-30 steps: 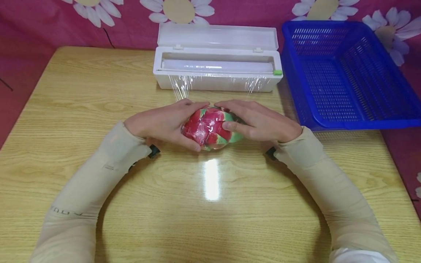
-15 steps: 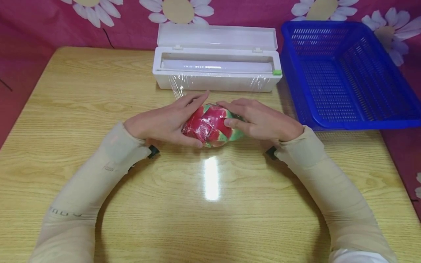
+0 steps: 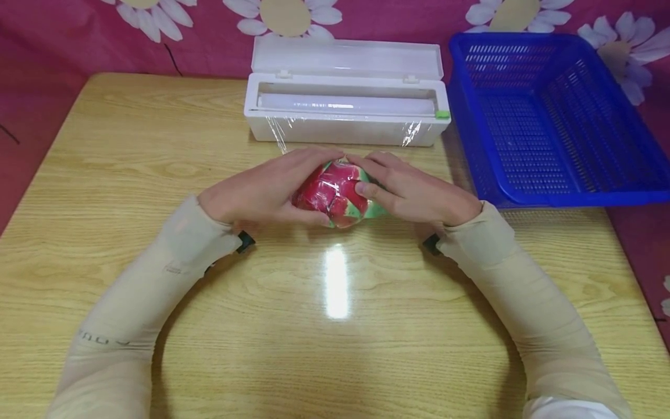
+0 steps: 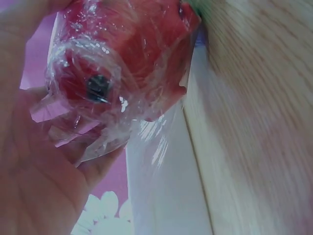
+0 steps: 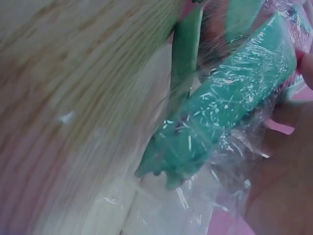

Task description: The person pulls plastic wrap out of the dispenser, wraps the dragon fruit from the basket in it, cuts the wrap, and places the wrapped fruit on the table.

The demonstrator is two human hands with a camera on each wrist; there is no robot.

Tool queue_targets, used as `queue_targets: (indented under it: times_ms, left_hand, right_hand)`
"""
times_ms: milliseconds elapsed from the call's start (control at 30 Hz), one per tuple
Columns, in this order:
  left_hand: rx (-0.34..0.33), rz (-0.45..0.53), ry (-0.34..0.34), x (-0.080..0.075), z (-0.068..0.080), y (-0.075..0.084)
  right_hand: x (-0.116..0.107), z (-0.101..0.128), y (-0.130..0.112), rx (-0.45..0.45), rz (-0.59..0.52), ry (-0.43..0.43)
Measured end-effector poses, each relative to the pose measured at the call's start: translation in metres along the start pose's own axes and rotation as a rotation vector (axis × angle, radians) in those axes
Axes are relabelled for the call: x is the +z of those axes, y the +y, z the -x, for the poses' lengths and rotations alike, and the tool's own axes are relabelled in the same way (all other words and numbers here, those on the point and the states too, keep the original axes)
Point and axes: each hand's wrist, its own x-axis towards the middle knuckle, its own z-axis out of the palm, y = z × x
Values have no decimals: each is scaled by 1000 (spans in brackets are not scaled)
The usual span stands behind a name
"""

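Note:
A red and green fruit [image 3: 337,195], a dragon fruit by its look, lies on the wooden table [image 3: 131,151], wrapped in clear cling film. My left hand [image 3: 267,192] grips its left side, fingers curled over the top. My right hand [image 3: 413,189] grips its right side, thumb on the red skin. In the left wrist view the red end [image 4: 117,58] under crinkled film rests against my palm [image 4: 34,181]. The right wrist view shows green scales [image 5: 230,103] under film. Film strands [image 3: 277,131] still run to the dispenser.
A white cling film dispenser [image 3: 342,113] stands with its lid up just behind the hands. A blue plastic basket [image 3: 549,110] sits at the right rear. Pink flowered cloth [image 3: 63,35] hangs behind the table. Bare wood lies in front of the arms.
Both hands have closed tighter over the fruit and turned it a little. The left fingers, lifted half a second ago, now lie down on its top. The film to the dispenser has slackened.

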Motion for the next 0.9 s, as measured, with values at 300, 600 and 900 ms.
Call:
queue_targets:
  times_ms: [300, 600, 900]
  left_hand:
    - [-98, 84, -21, -2, -1, -7]
    - [-166, 123, -33, -2, -3, -13]
    - [-183, 98, -45, 2, -2, -18]
  right_hand:
    - [4, -5, 1, -39, 1, 107]
    - [6, -7, 6, -117, 101, 217]
    - [1, -2, 9, 24, 44, 253]
